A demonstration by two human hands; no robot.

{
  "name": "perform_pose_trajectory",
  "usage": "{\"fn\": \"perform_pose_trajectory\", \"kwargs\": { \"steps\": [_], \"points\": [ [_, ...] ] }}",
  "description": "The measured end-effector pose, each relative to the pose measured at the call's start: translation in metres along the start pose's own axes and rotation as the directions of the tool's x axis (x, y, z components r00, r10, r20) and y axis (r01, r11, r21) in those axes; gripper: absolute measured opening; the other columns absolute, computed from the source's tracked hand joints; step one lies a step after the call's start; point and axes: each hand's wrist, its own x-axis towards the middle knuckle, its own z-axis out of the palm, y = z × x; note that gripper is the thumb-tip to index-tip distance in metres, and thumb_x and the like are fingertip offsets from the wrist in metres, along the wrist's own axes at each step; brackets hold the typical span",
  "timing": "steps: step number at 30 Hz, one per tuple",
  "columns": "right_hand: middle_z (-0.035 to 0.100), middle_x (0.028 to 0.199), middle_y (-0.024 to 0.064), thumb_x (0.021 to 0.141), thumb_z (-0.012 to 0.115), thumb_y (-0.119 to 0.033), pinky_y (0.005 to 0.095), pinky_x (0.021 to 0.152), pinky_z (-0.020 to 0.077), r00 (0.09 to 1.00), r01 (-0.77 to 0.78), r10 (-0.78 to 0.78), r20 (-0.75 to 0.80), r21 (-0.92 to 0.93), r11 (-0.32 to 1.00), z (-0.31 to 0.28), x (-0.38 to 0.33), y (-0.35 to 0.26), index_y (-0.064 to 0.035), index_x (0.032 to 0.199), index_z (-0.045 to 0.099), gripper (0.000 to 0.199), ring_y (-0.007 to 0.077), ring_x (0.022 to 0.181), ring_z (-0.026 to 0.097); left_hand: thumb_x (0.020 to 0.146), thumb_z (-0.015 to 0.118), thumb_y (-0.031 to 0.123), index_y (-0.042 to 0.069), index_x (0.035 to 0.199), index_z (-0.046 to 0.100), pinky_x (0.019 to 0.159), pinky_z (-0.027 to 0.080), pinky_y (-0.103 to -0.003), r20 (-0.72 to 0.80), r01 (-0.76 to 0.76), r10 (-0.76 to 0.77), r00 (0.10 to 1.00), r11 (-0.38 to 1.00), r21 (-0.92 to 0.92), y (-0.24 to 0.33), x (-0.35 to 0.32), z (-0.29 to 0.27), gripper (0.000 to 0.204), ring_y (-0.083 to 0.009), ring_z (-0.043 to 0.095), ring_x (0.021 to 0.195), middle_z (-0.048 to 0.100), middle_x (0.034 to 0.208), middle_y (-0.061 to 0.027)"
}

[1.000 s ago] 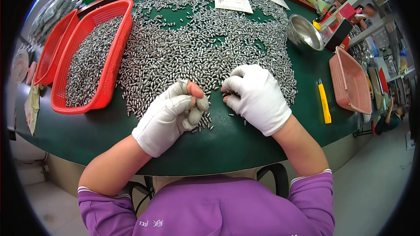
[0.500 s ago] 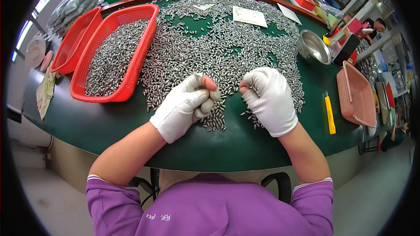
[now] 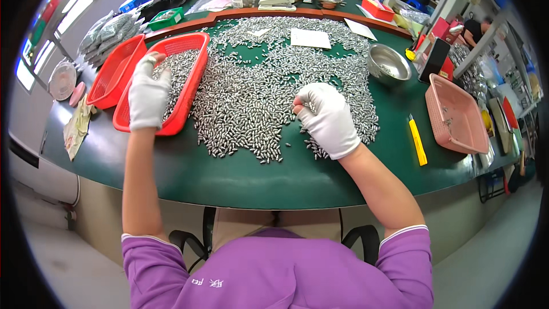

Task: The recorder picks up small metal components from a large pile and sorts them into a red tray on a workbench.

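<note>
Small silvery pointed metal pieces (image 3: 240,120) lie in a wide spread across the green table. My left hand (image 3: 147,97), in a white glove with bare fingertips showing, is over the left part of a red perforated basket (image 3: 197,74) heaped with the same pieces. Its thumb and fingers are apart, and I see nothing between them. At the near right side of the spread, my right hand (image 3: 329,117), gloved alike, has its fingers curled and thumb and fingertips pinched together. Whatever that pinch holds, if anything, is hidden.
A second red basket (image 3: 108,91) stands left of the full one. To the right are a steel bowl (image 3: 392,71), a yellow utility knife (image 3: 418,143) and a pink basket (image 3: 457,137) with a few pieces. White paper (image 3: 310,38) lies on the far pieces, before a raised reddish-brown edge (image 3: 251,12).
My left hand has moved from the near edge of the spread left to the red basket, its fingers parting. My right hand stays by the pieces, still pinched. The view has tilted up.
</note>
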Motion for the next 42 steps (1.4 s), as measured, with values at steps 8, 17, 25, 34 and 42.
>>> {"fn": "perform_pose_trajectory", "kwargs": {
  "steps": [8, 17, 25, 34, 42],
  "points": [
    [0.057, 0.103, 0.0074, 0.078, 0.068, -0.004, 0.0259, 0.079, 0.0490, 0.946, -0.323, 0.258, 0.196, 0.511, 0.796, -0.005, -0.011, -0.036, -0.0011, 0.086, 0.063, 0.009, 0.0143, 0.091, 0.058, 0.087, 0.058, 0.008, 0.000, 0.107, 0.056, 0.071, 0.047, -0.024, 0.739, 0.677, -0.011, 0.674, 0.412, -0.611, 0.122, -0.104, 0.023, 0.021, -0.0097, 0.057, 0.078, 0.060, 0.092, -0.0041],
    [0.056, 0.108, 0.0075, 0.080, 0.066, -0.001, 0.0259, 0.083, 0.0478, 0.874, -0.478, 0.391, 0.289, 0.657, 0.583, -0.011, -0.056, -0.062, -0.0012, 0.088, 0.062, 0.009, 0.0116, 0.092, 0.058, 0.087, 0.061, 0.016, 0.005, 0.096, 0.054, 0.057, 0.040, -0.019, 0.863, 0.858, 0.098, 0.496, 0.095, -0.504, 0.124, -0.138, 0.027, 0.016, -0.0074, 0.051, 0.063, 0.057, 0.076, -0.0028],
    [0.063, 0.100, 0.0107, 0.068, 0.069, -0.009, 0.0370, 0.086, 0.0460, 0.918, -0.370, 0.198, -0.343, -0.564, 0.738, -0.094, -0.073, -0.034, -0.0067, 0.097, 0.063, 0.029, 0.0279, 0.096, 0.058, 0.063, 0.069, -0.006, 0.005, 0.072, 0.052, 0.061, 0.045, -0.032, 0.253, -0.206, 0.364, 0.896, 0.848, -0.489, 0.121, -0.154, 0.020, 0.023, -0.0267, 0.055, 0.071, 0.057, 0.083, -0.0088],
    [0.062, 0.100, 0.0149, 0.080, 0.062, -0.025, 0.0409, 0.083, 0.0483, 0.630, -0.722, 0.536, -0.562, -0.678, 0.137, -0.169, -0.141, 0.043, -0.0071, 0.094, 0.066, 0.023, 0.0320, 0.092, 0.061, 0.060, 0.073, 0.000, 0.004, 0.068, 0.054, 0.068, 0.046, -0.037, 0.364, -0.358, 0.442, 0.820, 0.892, -0.277, 0.123, -0.159, 0.017, 0.021, -0.0299, 0.056, 0.079, 0.058, 0.085, -0.0098],
    [0.053, 0.080, -0.0024, 0.095, 0.043, -0.015, 0.0142, 0.055, 0.0316, 0.499, -0.767, 0.813, -0.300, 0.283, 0.576, -0.125, -0.143, -0.052, -0.0037, 0.120, 0.052, 0.029, 0.0000, 0.062, 0.038, 0.061, 0.072, 0.000, 0.006, 0.076, 0.062, 0.072, 0.046, -0.035, 0.428, -0.275, 0.380, 0.820, 0.917, -0.288, 0.117, -0.159, 0.017, 0.020, -0.0278, 0.055, 0.084, 0.058, 0.088, -0.0082]
  ]
}}
